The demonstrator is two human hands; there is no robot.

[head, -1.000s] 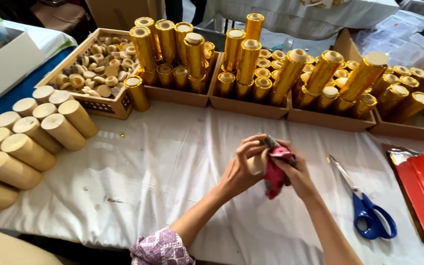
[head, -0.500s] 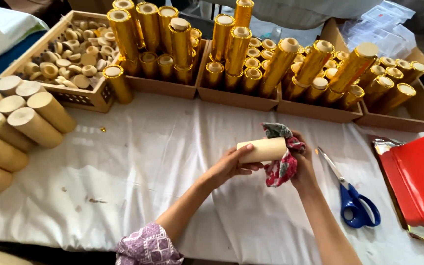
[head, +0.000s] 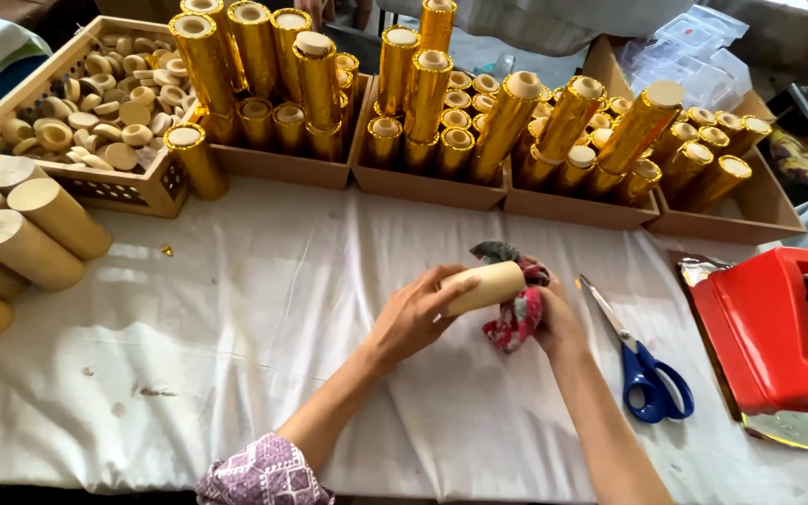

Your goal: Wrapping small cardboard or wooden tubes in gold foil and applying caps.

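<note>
Left hand [head: 413, 318] gripping plain tube [head: 483, 286]; right hand [head: 554, 323] clutching red cloth [head: 514, 313] against tube end.

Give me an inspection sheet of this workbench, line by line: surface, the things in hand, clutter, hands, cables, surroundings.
Surface: white cloth, creased, lightly spotted.
Things in hand: bare tube held level above the cloth; red patterned rag bunched against its right end.
Clutter: blue-handled scissors lying shut; red tape dispenser on gold foil; bare tubes stacked at left.
Hands: left hand grips the tube; right hand holds the rag.
Cables: nothing seen.
Surroundings: gold-wrapped tubes upright in cardboard trays; box of wooden plugs; clear plastic packs behind.
</note>
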